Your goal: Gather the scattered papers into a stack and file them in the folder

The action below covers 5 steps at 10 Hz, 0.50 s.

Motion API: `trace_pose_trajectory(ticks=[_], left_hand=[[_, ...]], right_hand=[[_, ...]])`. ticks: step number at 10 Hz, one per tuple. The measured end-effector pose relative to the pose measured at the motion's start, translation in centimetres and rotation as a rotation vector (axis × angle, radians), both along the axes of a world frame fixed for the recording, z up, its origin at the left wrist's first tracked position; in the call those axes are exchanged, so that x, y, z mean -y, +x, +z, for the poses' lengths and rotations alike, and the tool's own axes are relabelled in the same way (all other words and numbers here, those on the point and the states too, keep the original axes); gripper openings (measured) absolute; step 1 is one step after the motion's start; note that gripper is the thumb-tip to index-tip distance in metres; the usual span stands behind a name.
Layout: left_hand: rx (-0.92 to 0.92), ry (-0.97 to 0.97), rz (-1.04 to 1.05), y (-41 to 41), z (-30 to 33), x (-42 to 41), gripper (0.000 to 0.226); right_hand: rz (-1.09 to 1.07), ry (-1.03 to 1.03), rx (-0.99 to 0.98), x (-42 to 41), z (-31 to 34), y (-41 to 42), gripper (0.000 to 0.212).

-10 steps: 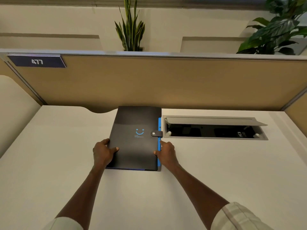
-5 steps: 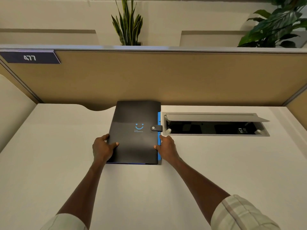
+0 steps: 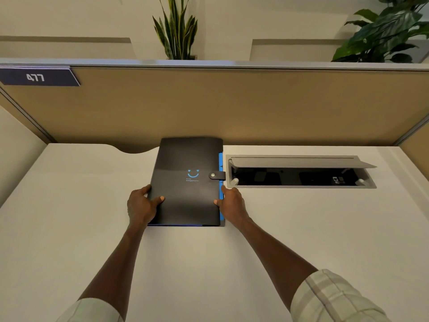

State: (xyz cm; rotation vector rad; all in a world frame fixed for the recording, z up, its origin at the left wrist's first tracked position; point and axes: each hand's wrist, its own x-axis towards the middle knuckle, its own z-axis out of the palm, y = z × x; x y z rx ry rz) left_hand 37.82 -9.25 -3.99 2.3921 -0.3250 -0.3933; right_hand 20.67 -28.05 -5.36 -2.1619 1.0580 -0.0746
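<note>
A closed black folder (image 3: 185, 182) is being held flat on a white desk (image 3: 69, 228) between two hands. The left hand (image 3: 139, 205) is being curled round the folder's left edge, its thumb lying on the cover and its fingers tucked against or beneath the edge, where they are hidden. The right hand (image 3: 232, 204) is being wrapped over the folder's right edge beside the blue index tabs (image 3: 221, 196), its thumb tip resting on the cover; whether its fingers are reaching under the folder cannot be told. A blue smiling emblem (image 3: 193, 174) is being displayed on the cover, ahead of and between the two thumbs. A snap strap (image 3: 217, 175) is being kept fastened across the right edge, just ahead of the right hand. No loose papers are being shown; whether any are lying inside the folder cannot be told.

Just to the right of the right hand and slightly ahead of it, a recessed cable tray (image 3: 299, 171) is being shown with its grey lid tilted up. Ahead of both hands, the folder's far end is being overlapped onto the base of a tan partition (image 3: 232, 108). Far ahead and to the left of the left hand, a dark plate reading 477 (image 3: 38, 77) is being carried on that partition. Beyond the partition, two leafy plants (image 3: 177, 31) are being seen. Pale checked sleeves (image 3: 334, 298) are being worn rolled on both forearms.
</note>
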Motion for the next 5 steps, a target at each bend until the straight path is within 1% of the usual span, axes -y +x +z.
trace_pose_trajectory(ticks=[2, 3, 4, 5], left_hand=[[0.007, -0.023, 0.004, 0.0, -0.3, -0.1, 0.066], [-0.001, 0.005, -0.023, -0.1, -0.1, -0.3, 0.066], [-0.022, 0.018, 0.022, -0.7, 0.0, -1.1, 0.075], [0.054, 0.008, 0.076, -2.6, 0.6, -2.3, 0.076]], right_hand=[[-0.008, 0.008, -0.001, -0.1, -0.1, 0.1, 0.061], [0.007, 0.049, -0.018, 0.2, 0.4, -0.3, 0.061], [-0.012, 0.111, -0.007, 0.2, 1.1, -0.6, 0.060], [-0.044, 0.107, 0.029, -0.4, 1.7, -1.9, 0.057]])
